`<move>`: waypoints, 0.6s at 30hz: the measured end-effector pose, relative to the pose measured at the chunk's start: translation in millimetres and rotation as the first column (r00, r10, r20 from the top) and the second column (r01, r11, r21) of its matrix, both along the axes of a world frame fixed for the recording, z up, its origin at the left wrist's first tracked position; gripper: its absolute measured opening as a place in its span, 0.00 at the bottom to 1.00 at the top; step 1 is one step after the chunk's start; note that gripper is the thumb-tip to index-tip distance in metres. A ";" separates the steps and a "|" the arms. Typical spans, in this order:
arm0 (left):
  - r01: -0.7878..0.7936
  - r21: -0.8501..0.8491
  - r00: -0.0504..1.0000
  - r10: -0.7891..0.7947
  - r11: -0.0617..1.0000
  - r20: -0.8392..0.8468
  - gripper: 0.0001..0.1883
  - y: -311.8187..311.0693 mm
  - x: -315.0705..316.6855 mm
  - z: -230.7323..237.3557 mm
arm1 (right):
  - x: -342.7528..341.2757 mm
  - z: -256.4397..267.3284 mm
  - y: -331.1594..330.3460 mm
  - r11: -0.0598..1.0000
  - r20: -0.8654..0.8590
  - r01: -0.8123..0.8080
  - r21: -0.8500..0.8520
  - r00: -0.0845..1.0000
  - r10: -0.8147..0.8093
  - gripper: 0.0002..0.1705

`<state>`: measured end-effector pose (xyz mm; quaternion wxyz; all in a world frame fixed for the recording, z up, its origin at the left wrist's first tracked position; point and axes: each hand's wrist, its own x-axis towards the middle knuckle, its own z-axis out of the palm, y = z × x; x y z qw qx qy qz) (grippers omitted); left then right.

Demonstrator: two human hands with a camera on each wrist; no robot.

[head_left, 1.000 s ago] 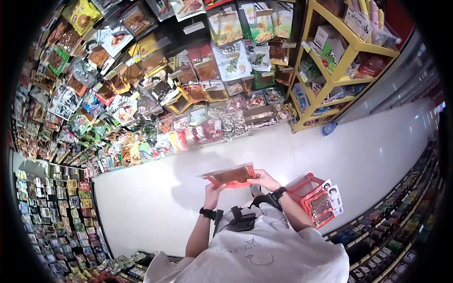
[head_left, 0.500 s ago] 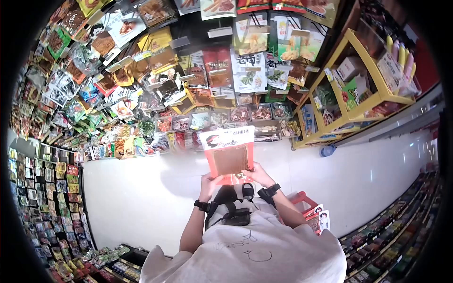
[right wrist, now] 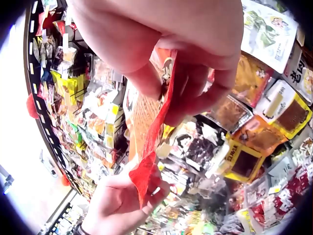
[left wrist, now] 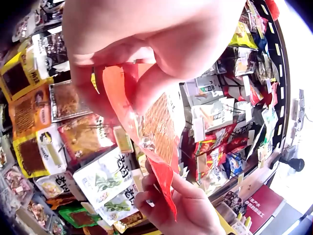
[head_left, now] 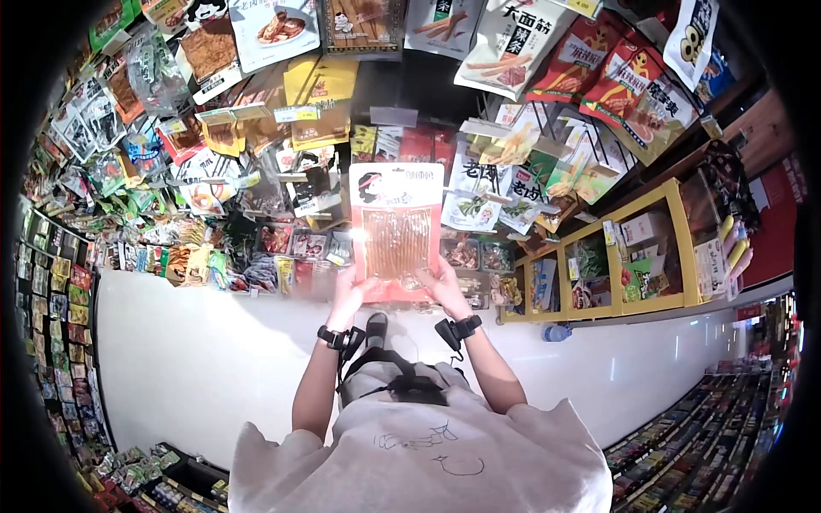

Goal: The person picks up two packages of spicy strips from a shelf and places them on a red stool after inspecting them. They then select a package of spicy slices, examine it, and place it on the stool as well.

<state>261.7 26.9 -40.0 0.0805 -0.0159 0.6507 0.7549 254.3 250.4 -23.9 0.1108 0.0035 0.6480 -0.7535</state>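
Both hands hold up a flat snack packet in front of the shelves, its printed face toward the head camera. It has a white top with a cartoon face, a red border and a clear window showing brown strips. The left hand pinches the lower left corner, thumb in front. At the lower right corner the right hand pinches it the same way. In the left wrist view the packet appears nearly edge-on and slightly bent. The right wrist view shows its red back, with fingers behind.
Hanging snack bags fill the rack ahead, above bins of small packs. A yellow shelf unit stands at the right, with a blue object on the floor beside it. Pale floor lies around the person, and more stocked shelves run behind at the right.
The packet was tilted almost flat at waist height; it has been raised and turned face-on. The head view has shifted toward the rack, and the red basket at the right is out of sight.
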 end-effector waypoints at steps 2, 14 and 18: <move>-0.007 0.031 1.000 0.007 1.000 0.016 0.17 -6.0 -32.6 10.0 | -30.7 2.6 -9.3 0.997 -0.042 0.044 -0.061 0.998 -0.047 0.27; 0.069 0.006 0.994 -0.069 0.998 -0.081 0.20 -26.0 -130.2 11.6 | -110.8 17.8 -33.1 0.986 -0.144 0.157 -0.051 0.976 -0.163 0.25; 0.079 0.018 0.995 -0.077 0.997 -0.067 0.21 -24.8 -138.5 5.0 | -114.9 12.6 -32.0 0.984 -0.123 0.175 -0.019 0.977 -0.176 0.26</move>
